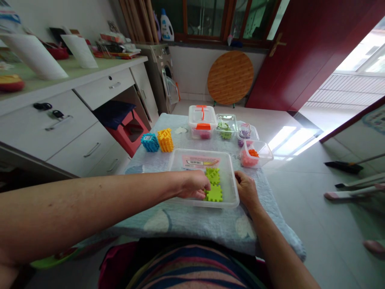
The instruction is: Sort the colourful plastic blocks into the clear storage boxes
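Note:
A shallow clear plastic tray point(227, 162) lies in front of me on the cloth-covered table. Two lime-green interlocking blocks with toothed edges, a far one point(212, 175) and a near one point(214, 193), are inside it at the right. My left hand point(195, 184) reaches in from the left, its fingers closed at the left edge of the near green block; the fingertips are partly hidden. With curled fingers, my right hand point(246, 188) grips the tray's right rim.
Stacked blue blocks point(150, 142) and yellow blocks point(165, 140) stand at the table's left. Behind the tray are an orange-handled clear box point(203, 116), a container with green pieces point(226, 124), one with purple pieces point(246, 132), and one with orange-pink pieces point(255, 154). A red stool point(132, 130) stands left.

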Demonstrator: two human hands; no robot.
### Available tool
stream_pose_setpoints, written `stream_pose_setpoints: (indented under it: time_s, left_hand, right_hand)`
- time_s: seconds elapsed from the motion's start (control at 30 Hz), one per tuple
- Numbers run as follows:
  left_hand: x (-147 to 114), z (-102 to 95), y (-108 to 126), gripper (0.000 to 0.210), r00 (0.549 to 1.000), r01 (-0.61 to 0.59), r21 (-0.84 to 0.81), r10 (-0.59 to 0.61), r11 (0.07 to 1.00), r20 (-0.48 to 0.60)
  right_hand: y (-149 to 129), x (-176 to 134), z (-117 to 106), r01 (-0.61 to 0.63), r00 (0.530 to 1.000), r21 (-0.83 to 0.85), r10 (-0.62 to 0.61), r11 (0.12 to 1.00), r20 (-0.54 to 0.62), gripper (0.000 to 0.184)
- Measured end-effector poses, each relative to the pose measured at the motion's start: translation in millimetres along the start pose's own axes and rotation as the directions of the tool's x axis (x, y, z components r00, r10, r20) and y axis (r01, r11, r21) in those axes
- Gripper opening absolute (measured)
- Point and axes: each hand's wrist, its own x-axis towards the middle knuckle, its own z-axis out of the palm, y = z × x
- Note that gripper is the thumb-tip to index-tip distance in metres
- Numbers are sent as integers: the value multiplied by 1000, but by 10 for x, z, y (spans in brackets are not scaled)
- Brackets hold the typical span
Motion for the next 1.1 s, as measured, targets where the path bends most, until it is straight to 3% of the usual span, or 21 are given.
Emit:
stream_pose_setpoints:
  time_s: [0.1, 0.23, 0.3, 0.4, 0.47, 0.53, 0.6, 0.63, 0.67, 0.7, 0.77, 0.83, 0.97, 1.1]
  left_hand:
    - [50, -4, -11, 50, 1000, 15, -25, -15, 1000, -6]
    - [71, -56, -37, 42, 995, 75, 173, -63, 982, -74]
    - [10, -78, 0, 44, 994, 22, 291, 9, 957, -105]
    - [-236, -151, 146, 49, 962, -192, 469, 259, 862, -83]
    - [-477, -292, 276, 44, 901, -308, 585, 427, 750, -73]
    - [-703, -549, 391, 41, 780, -368, 731, 618, 574, -93]
    - [-837, -912, 459, 47, 611, -234, 883, 768, 408, -193]
    - [-856, -1115, 469, 54, 549, -130, 922, 801, 363, -238]
    - [-843, -1319, 464, 62, 525, -24, 940, 804, 341, -278]
    - [-802, -1512, 443, 72, 546, 77, 939, 774, 335, -321]
    - [-662, -1834, 366, 97, 659, 239, 906, 627, 350, -416]
    - [-493, -2044, 269, 115, 711, 323, 874, 517, 362, -477]
    - [-238, -2194, 125, 128, 767, 303, 889, 466, 344, -441]
    - [-155, -2210, 85, 124, 773, 271, 895, 474, 354, -421]
  right_hand:
    - [-3, 3, -2, 5, 1000, -3, -5, 1000, 4, 25]
    - [10, 3, -9, 9, 1000, 12, -9, 1000, 21, 26]
    - [14, 3, -15, 3, 999, 25, -4, 1000, 31, 26]
    - [2, 2, -28, -4, 999, 39, 2, 999, 48, 26]
    - [-18, 0, -37, -9, 999, 38, 7, 999, 54, 26]
    - [-38, 0, -42, -15, 999, 30, 13, 999, 51, 27]
    - [-52, 0, -42, -18, 999, 28, 16, 999, 49, 28]
    - [-56, 0, -41, -17, 999, 28, 15, 999, 49, 28]
    - [-59, 0, -40, -14, 999, 28, 13, 999, 50, 28]
    - [-62, 0, -40, -12, 999, 30, 10, 999, 49, 28]
    - [-68, -2, -41, -9, 999, 39, 7, 999, 49, 28]
    - [-74, -4, -44, -9, 999, 56, 6, 998, 45, 28]
    - [-90, -6, -51, -9, 999, 76, 5, 997, 44, 26]
    - [-97, 0, -51, -15, 999, 67, 12, 998, 45, 26]
